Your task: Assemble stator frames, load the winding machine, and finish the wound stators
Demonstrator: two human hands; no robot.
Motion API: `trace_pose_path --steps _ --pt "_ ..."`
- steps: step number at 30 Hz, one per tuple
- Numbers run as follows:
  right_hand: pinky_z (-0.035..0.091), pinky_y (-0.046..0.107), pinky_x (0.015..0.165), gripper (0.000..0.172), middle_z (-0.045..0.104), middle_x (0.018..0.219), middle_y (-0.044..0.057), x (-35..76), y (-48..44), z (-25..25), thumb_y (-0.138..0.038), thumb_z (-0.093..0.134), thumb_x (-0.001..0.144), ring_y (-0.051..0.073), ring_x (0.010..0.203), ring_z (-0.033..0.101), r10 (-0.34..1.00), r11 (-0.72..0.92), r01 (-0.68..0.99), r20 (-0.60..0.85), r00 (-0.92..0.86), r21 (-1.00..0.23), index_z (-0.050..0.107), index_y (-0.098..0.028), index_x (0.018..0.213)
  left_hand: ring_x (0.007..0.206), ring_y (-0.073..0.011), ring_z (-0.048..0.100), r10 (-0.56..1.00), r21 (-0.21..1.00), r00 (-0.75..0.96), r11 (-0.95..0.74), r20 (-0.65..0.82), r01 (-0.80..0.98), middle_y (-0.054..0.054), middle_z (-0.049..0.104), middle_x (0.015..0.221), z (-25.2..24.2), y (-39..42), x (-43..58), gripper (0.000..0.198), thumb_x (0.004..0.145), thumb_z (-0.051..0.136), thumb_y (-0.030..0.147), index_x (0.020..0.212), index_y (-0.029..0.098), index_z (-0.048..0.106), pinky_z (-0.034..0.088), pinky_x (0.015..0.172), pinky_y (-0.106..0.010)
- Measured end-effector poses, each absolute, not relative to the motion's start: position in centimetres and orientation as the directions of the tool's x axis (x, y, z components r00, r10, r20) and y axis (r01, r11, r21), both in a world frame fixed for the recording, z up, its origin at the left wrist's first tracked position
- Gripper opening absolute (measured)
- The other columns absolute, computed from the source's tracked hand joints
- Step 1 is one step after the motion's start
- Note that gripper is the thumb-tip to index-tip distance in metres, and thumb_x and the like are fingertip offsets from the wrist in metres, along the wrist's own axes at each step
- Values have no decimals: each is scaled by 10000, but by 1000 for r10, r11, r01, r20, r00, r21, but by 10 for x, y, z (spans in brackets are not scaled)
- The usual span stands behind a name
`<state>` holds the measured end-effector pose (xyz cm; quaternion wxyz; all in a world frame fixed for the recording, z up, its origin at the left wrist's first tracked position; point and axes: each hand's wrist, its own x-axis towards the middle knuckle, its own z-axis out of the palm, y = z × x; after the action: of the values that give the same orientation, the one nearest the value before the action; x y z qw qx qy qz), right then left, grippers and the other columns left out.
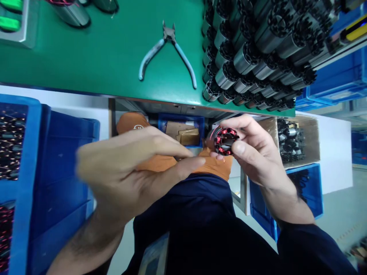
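Note:
My right hand (256,152) grips a motor stator (213,139), thumb at its rim and fingers around its side. The stator is a short metal cylinder with a black slotted end and red wire windings; its open end is turned towards me. To its left is my left hand (143,164), with thumb and fingers brought close together in a pinch, apart from the stator. Anything between those fingertips is hidden or too thin to make out. Both hands are above my lap, in front of the green table's edge.
On the green table (114,46) lie cutting pliers (169,36) with pale blue handles. Many stacked stator cores (243,57) fill its right part. A wound stator (71,13) lies at the upper left. Blue bins (65,172) stand left; a carton (311,141) and blue bin (315,191) stand right.

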<state>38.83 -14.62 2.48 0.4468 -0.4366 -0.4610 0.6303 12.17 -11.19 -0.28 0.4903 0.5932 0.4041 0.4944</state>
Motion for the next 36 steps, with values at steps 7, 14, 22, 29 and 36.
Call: trace_pose_path --steps 7,14,22,29,36 --pt "787 443 983 444 861 1113 18 383 -138 16 -475 964 1066 272 1078 892 979 -112 -87 -95 -183 -990 792 -362 1459 906 -178 949 617 564 776 690 -129 -454 -60 971 1076 -22 -121 154 275 1096 952 608 1180 354 1014 693 657 -152" --pt "787 393 971 404 921 1265 24 383 -134 21 -373 959 1079 247 1106 926 966 -68 -77 -46 -253 -995 780 -353 1441 736 -120 890 574 424 797 780 -188 -461 -30 947 969 -25 -124 167 140 1003 1071 449 985 327 1004 658 588 -110" --pt "772 383 1046 458 871 1312 30 383 -143 13 -326 1085 963 236 1161 886 989 145 132 141 -43 -981 868 -337 1367 657 -118 817 926 832 296 347 -233 -433 0 873 771 -27 -128 181 270 733 1204 200 840 280 969 658 635 -148" --pt "740 388 1040 401 862 1326 34 385 -153 6 -309 1028 1021 214 1111 829 980 178 271 195 34 -946 886 -344 1394 725 -120 803 992 929 117 7 39 -369 -15 878 915 -49 -132 185 176 953 1097 329 957 257 936 660 656 -207" --pt "773 401 1075 385 911 1254 18 380 -158 -9 -438 1013 1051 234 1192 895 993 0 2 0 118 -1000 818 -347 1370 651 -99 745 996 792 52 -28 75 -610 -4 864 942 -54 -136 190 364 1054 1032 459 943 238 765 612 541 -183"
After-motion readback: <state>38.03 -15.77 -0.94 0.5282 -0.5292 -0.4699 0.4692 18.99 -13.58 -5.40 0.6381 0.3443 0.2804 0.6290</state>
